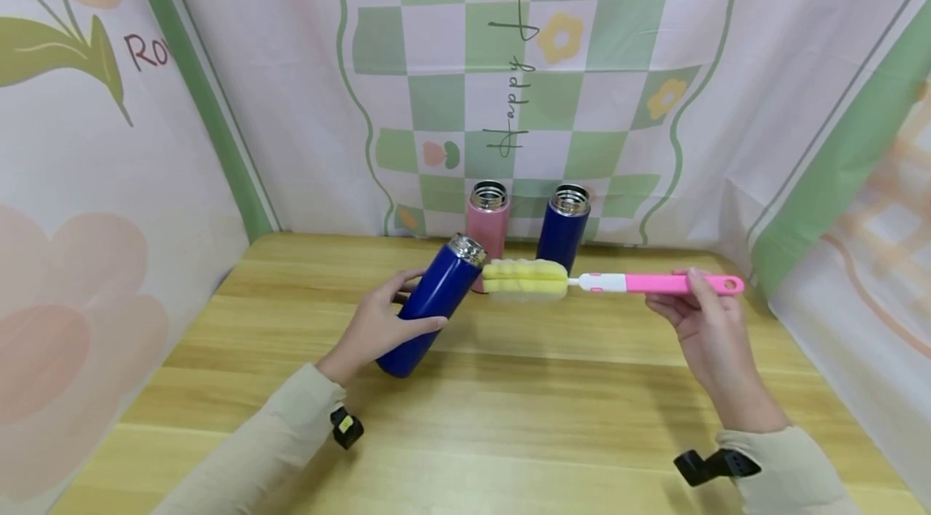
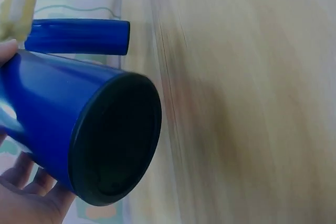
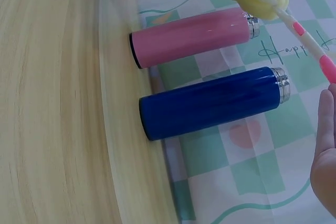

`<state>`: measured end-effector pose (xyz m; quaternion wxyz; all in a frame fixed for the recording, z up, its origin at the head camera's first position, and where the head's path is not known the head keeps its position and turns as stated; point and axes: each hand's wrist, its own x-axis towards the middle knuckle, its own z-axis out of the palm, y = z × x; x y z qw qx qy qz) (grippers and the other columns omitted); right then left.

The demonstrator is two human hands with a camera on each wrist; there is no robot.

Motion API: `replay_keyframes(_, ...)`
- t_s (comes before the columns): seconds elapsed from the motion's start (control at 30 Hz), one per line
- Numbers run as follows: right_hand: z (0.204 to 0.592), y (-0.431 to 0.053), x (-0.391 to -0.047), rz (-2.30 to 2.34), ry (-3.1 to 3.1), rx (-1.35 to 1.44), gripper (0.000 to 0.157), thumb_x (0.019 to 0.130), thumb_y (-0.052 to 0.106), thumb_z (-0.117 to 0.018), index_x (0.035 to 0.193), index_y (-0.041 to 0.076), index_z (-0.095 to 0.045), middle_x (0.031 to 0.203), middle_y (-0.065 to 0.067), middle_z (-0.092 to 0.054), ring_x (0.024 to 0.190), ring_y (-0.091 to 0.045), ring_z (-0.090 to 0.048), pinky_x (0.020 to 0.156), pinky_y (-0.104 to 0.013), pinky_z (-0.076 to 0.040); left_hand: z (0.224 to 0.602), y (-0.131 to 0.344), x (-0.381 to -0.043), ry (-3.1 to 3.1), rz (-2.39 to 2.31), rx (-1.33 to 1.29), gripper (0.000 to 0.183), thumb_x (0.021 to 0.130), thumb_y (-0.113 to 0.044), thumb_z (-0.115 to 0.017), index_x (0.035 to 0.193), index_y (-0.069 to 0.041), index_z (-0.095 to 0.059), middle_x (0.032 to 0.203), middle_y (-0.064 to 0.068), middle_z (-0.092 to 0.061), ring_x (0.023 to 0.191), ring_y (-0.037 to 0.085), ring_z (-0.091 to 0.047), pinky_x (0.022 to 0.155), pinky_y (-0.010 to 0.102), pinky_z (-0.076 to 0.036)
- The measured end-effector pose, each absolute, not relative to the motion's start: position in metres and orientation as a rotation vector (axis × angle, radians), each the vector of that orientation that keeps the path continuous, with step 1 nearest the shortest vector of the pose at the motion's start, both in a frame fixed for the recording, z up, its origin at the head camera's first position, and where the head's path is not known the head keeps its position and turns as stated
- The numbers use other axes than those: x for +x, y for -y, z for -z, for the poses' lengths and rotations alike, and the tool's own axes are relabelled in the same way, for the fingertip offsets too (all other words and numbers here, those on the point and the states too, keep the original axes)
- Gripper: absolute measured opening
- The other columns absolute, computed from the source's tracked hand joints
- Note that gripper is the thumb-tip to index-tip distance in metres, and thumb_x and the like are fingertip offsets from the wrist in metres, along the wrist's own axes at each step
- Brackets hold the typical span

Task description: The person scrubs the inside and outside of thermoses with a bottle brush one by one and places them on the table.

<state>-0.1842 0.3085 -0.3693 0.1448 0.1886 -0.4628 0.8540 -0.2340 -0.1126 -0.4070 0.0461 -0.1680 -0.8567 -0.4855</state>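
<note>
My left hand grips a dark blue bottle round its body, with the bottle tilted so its lidless metal mouth leans to the right. In the left wrist view the bottle's dark base faces the camera, raised off the wood. A bottle brush with a pink and white handle lies level in the grip of my right hand. Its yellow sponge head points left, the tip right beside the bottle's mouth. In the right wrist view, that hand shows only partly at the edge.
Behind the brush stand a pink bottle and a second dark blue bottle, both upright and lidless near the back edge of the wooden table. A patterned cloth hangs behind them and along both sides.
</note>
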Motion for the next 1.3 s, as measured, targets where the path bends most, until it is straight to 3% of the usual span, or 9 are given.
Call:
replay_keyframes(0.6, 0.372, -0.294, -0.186, -2.472, 1.318, 0.555, 0.025, 0.107, 0.009, -0.045, 0.111, -0.01, -0.062, 0.102, -0.021, -0.071, 0.092, -0.027, -0.072, 0.085, -0.035, -0.055, 0.408, 0.105, -0.227, 2.625, 1.872, -0.271, 0.076, 0.081, -0.052, -0.08, 0.147, -0.031, -0.048, 0.129, 0.008, -0.054, 0.108, 0.03, -0.056, 0.086, 0.049, -0.051)
replay_keyframes(0.93, 0.379, -0.288, -0.186, -2.501, 1.349, 0.675, 0.03, 0.108, 0.005, -0.038, 0.114, -0.011, -0.062, 0.105, -0.022, -0.07, 0.095, -0.028, -0.071, 0.088, -0.036, -0.054, 0.41, 0.102, -0.227, 2.58, 1.961, -0.179, 0.079, 0.08, -0.055, -0.08, 0.147, -0.028, -0.048, 0.127, 0.011, -0.054, 0.102, 0.029, -0.057, 0.079, 0.041, -0.055)
replay_keyframes(1.3, 0.384, -0.287, -0.187, -2.501, 1.554, 0.852, 0.031, 0.108, -0.002, -0.033, 0.116, -0.01, -0.062, 0.108, -0.02, -0.07, 0.099, -0.026, -0.071, 0.088, -0.037, -0.053, 0.413, 0.106, -0.231, 2.381, 2.213, -0.06, 0.086, 0.082, -0.055, -0.078, 0.152, -0.024, -0.04, 0.131, 0.014, -0.049, 0.108, 0.033, -0.062, 0.083, 0.044, -0.057)
